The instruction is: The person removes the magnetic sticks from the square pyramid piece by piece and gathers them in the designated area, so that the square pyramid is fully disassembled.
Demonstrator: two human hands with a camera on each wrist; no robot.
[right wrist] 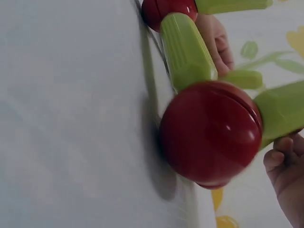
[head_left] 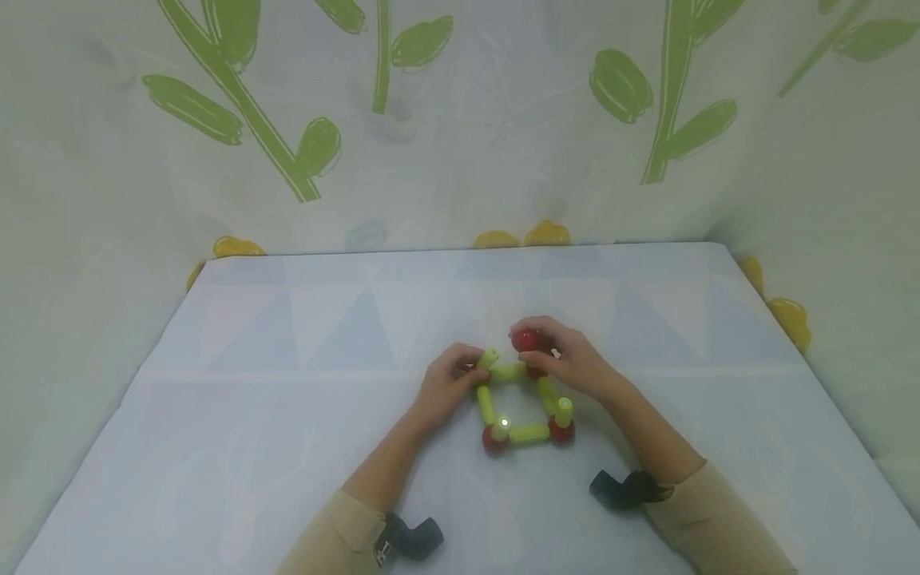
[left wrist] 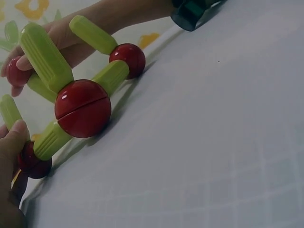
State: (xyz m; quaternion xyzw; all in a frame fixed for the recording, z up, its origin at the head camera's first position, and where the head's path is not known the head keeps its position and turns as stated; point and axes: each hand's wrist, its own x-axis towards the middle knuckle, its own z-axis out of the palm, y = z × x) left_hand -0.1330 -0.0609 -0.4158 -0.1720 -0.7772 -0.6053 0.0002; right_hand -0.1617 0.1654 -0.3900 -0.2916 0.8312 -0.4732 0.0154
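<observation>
A square frame of light-green sticks (head_left: 529, 434) joined by red balls (head_left: 562, 431) lies on the table. Short green sticks rise from its corners, such as the one at the near right (head_left: 564, 411). My left hand (head_left: 444, 383) grips the far-left corner, thumb beside the upright stick (head_left: 489, 358) and the corner ball (left wrist: 34, 161), which fingers partly cover. At the far-right corner, my right hand (head_left: 571, 359) holds another red ball (head_left: 525, 339) above the frame's corner ball (head_left: 535, 370). Its fingers hide what lies between those two balls.
A pale patterned sheet covers the table (head_left: 287, 447). Behind it hangs a whitish backdrop (head_left: 489, 160) with green leaves and yellow flowers, which also lines both sides. Dark wrist devices (head_left: 413, 537) sit at both sleeve cuffs, close above the tabletop.
</observation>
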